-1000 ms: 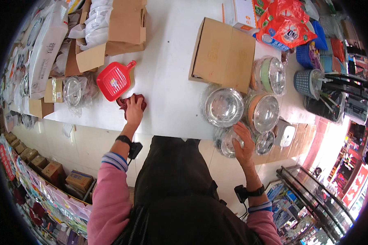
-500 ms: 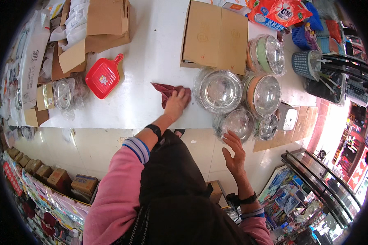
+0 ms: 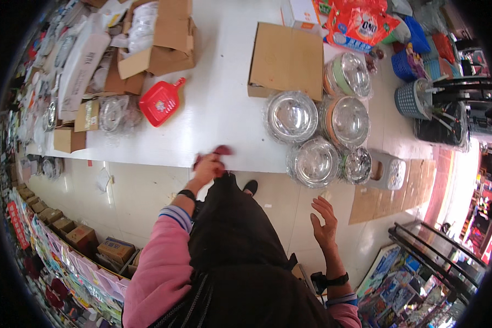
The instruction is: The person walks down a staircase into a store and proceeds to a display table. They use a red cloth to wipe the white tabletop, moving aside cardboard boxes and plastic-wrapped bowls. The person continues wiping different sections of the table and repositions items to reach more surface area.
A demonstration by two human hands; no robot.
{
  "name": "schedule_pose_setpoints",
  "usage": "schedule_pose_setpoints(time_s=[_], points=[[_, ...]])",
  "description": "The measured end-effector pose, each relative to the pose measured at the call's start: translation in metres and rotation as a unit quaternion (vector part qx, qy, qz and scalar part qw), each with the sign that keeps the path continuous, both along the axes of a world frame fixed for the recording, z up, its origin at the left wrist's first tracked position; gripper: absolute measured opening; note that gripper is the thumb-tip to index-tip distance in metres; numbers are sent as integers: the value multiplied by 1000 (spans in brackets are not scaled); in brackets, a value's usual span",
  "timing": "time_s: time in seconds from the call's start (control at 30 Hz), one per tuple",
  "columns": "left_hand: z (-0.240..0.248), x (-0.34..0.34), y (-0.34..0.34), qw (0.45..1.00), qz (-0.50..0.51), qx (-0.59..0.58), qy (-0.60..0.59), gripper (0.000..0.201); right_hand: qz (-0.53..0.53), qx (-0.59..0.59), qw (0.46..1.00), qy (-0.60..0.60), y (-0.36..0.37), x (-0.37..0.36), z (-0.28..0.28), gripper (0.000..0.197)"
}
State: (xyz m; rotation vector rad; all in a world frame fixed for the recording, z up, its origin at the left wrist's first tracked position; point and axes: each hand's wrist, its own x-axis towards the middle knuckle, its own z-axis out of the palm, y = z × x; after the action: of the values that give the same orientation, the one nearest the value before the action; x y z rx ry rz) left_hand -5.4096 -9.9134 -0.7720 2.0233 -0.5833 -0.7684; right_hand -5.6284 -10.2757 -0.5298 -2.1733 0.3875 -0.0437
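A dark red cloth (image 3: 222,151) is bunched in my left hand (image 3: 206,168), at the front edge of the white table (image 3: 229,104). The fingers are closed around it and slightly blurred. My right hand (image 3: 324,221) hangs in the air past the table edge, fingers apart, holding nothing. Closest to it on the table is a clear plastic-wrapped glass bowl (image 3: 315,162). Another wrapped bowl (image 3: 292,116) sits behind that one, and several more stand stacked to the right. Left of centre lies a red square dish with a handle (image 3: 159,104).
A closed cardboard box (image 3: 287,60) stands behind the bowls, with a red detergent bag (image 3: 361,24) at the far right. An open carton (image 3: 172,38) with wrapped white ware occupies the far left. Beyond the table's right end are a grey stool (image 3: 392,170) and a flat cardboard sheet (image 3: 388,197).
My left hand has drawn the cloth leftward and toward me, from the tabletop to its front edge. My right hand has moved slightly down, away from the bowls. The view has shifted a little.
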Motion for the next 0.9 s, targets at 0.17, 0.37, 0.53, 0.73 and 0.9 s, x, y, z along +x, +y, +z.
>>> schedule_pose_setpoints(time_s=[0.17, 0.37, 0.53, 0.73, 0.9], points=[[65, 13, 147, 942, 74, 262, -196, 10, -24, 61, 997, -39, 5, -3, -5, 29], [210, -33, 199, 972, 73, 181, -128, 19, 94, 107, 986, -91, 41, 60, 5, 27], [201, -99, 296, 910, 169, 368, 86, 33, 105, 144, 980, -90, 67, 102, 24, 28], [163, -21, 277, 946, 187, 251, 81, 20, 63, 242, 968, 27, 102, 128, 26, 34], [228, 98, 154, 1000, -7, 21, -21, 29, 12, 395, 910, 123, 182, 194, 41, 54]])
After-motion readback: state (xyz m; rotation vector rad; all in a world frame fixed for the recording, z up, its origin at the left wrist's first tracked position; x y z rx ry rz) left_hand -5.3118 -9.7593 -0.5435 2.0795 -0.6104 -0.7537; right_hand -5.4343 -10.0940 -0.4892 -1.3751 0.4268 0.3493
